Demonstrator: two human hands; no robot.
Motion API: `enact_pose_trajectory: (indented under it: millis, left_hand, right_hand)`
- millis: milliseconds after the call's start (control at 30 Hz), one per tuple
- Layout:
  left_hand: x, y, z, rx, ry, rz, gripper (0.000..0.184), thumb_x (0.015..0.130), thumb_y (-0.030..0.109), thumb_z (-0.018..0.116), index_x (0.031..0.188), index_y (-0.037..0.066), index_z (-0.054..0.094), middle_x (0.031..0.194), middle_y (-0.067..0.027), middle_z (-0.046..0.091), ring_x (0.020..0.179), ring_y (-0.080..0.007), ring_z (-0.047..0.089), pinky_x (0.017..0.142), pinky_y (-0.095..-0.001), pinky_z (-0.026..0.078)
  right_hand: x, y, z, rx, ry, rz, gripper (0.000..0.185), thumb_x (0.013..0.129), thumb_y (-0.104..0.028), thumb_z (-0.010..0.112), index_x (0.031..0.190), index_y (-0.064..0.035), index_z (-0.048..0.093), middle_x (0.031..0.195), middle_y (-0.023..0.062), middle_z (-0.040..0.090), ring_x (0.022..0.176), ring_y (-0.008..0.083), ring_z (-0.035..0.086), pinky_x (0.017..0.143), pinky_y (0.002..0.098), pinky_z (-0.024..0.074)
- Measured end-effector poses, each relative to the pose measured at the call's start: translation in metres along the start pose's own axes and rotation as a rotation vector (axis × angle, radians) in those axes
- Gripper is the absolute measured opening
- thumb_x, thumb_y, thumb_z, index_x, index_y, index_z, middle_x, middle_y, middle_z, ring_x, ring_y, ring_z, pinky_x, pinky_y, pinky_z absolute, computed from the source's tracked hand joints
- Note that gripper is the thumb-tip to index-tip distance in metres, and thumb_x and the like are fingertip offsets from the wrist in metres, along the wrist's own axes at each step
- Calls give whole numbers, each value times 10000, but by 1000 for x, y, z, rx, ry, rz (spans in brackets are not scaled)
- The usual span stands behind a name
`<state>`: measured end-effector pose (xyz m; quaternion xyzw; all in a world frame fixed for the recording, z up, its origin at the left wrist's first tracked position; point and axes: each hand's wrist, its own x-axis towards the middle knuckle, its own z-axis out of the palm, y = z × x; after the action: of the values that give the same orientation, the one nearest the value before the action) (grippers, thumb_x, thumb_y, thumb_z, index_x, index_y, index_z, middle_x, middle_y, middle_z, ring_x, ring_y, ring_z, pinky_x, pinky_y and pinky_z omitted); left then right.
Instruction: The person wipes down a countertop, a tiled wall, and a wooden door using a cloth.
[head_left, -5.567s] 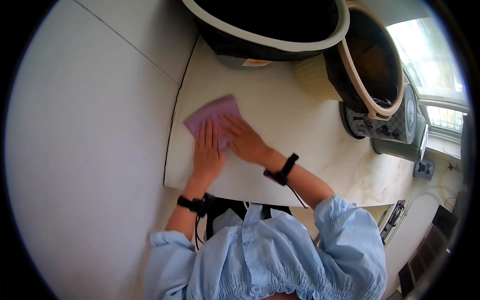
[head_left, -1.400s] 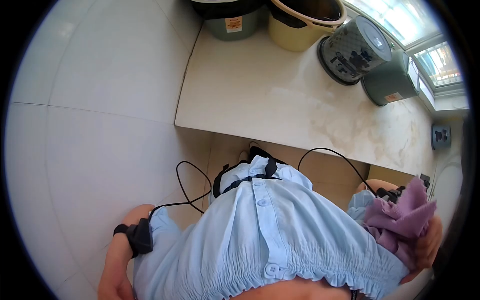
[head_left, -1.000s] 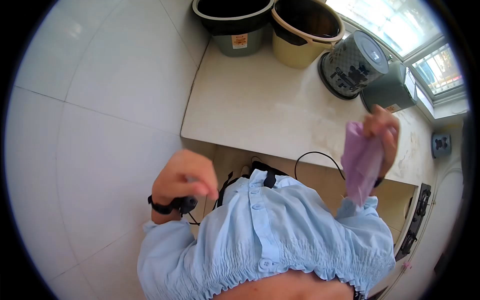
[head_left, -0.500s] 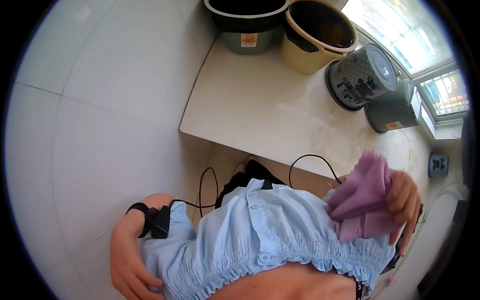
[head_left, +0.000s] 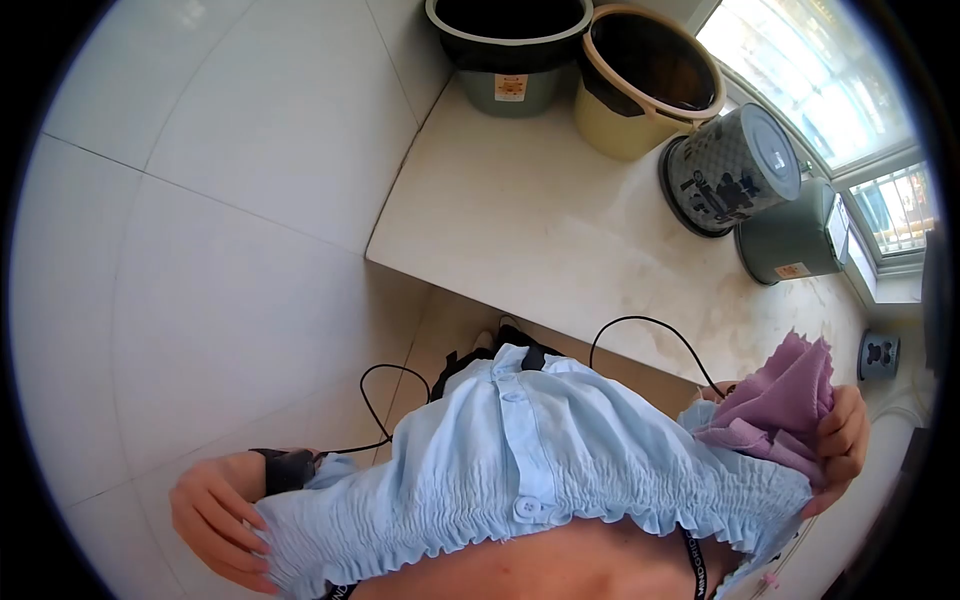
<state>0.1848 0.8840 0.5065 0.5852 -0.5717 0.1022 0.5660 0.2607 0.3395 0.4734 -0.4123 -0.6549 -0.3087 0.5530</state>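
Note:
My right hand [head_left: 845, 440] is closed around a crumpled purple cloth [head_left: 775, 400] at the right. Its fingertips are beside the stretched right end of a light blue blouse [head_left: 530, 430] with a button front and a ruffled elastic edge. On the left, my left hand [head_left: 215, 525] has its fingers curled over the blouse's outer edge, gripping the fabric; the thumb is hidden. A black strap device [head_left: 292, 470] sits on the left wrist, and a thin black cable [head_left: 365, 395] runs from it.
A pale counter [head_left: 520, 210] stands ahead. On it are a green bin [head_left: 510, 95] and a yellow bin [head_left: 620, 125], both lined in black, a patterned grey bin [head_left: 735, 170] and a dark green bin [head_left: 795, 235]. A window [head_left: 820, 70] is at the right, a tiled wall [head_left: 240, 120] at the left.
My left hand has moved outward and up, taking the blouse's edge along. My right hand has shifted right with the purple cloth. The blouse's elastic edge is spread wider.

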Motion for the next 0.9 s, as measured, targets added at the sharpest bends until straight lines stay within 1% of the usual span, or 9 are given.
enact_pose_trajectory:
  millis: [100, 200, 233, 400, 467, 533, 567, 767, 900]
  left_hand:
    - [-15, -4, 6, -53, 189, 194, 64, 738, 103, 728, 777, 140, 763, 779, -23, 688, 683, -123, 656, 608, -201, 512]
    - [-10, -17, 4, -235, 23, 88, 60, 779, 130, 711, 789, 84, 748, 771, -34, 677, 691, -132, 653, 614, -204, 512]
    - [-7, -24, 3, -295, -32, 52, 83, 793, 139, 705, 793, 65, 742, 768, -38, 674, 694, -135, 652, 616, -204, 512]
    - [-13, -115, -7, -715, -27, -109, 232, 863, 262, 684, 812, 39, 725, 791, -64, 689, 677, -150, 642, 596, -223, 509]
    - [-12, -141, 14, -567, 113, -513, 298, 891, 293, 637, 734, 42, 671, 732, -76, 678, 644, -175, 639, 554, -265, 495]
    - [25, -171, 25, -559, -79, -783, 431, 947, 369, 527, 747, 7, 645, 694, -86, 656, 645, -189, 636, 597, -285, 488]
    - [32, -191, 33, -610, -56, -876, 448, 954, 401, 502, 807, 5, 650, 747, -89, 663, 692, -183, 641, 636, -284, 496]
    - [38, -289, 81, -570, 651, -1054, 581, 976, 502, 390, 1205, -16, 521, 966, -98, 637, 869, -196, 621, 825, -340, 504]
    - [34, -268, 49, -595, 661, -1192, 538, 948, 468, 485, 1193, -10, 510, 953, -94, 627, 825, -161, 624, 726, -299, 513]
  right_hand:
    - [-8, -11, -31, 52, -87, 97, 141, 804, -209, 708, 907, -287, 764, 662, -93, 376, 530, 23, 371, 475, 187, 242]
    - [-4, -10, -16, 39, -79, 19, 132, 807, -204, 705, 901, -275, 765, 661, -88, 382, 519, 31, 374, 476, 184, 253]
    - [1, -5, -15, 137, -235, 120, 121, 795, -205, 729, 891, -268, 766, 660, -78, 397, 506, 39, 383, 465, 182, 262]
    - [-64, 57, -34, 549, -68, 455, 281, 652, -274, 872, 873, -185, 723, 663, -44, 466, 519, 85, 472, 449, 229, 357]
    - [-90, 84, 6, 211, 439, 744, 163, 761, -182, 768, 834, -76, 668, 689, -11, 468, 528, 119, 446, 464, 228, 323]
    - [-60, 125, 27, -351, 91, 1228, 160, 785, -68, 672, 928, 3, 674, 693, -9, 479, 653, 67, 400, 563, 225, 319]
    - [-56, 149, 50, -437, 142, 1322, 192, 800, -51, 668, 988, -13, 674, 706, -26, 461, 656, 49, 388, 577, 203, 324]
    - [-90, 223, 156, -700, 276, 909, 319, 725, -81, 768, 1010, -70, 625, 725, 41, 524, 623, 163, 484, 562, 252, 396]
    - [-92, 225, 197, -481, -66, 741, 373, 642, -159, 829, 898, -79, 569, 870, 69, 579, 758, 250, 569, 671, 337, 448]
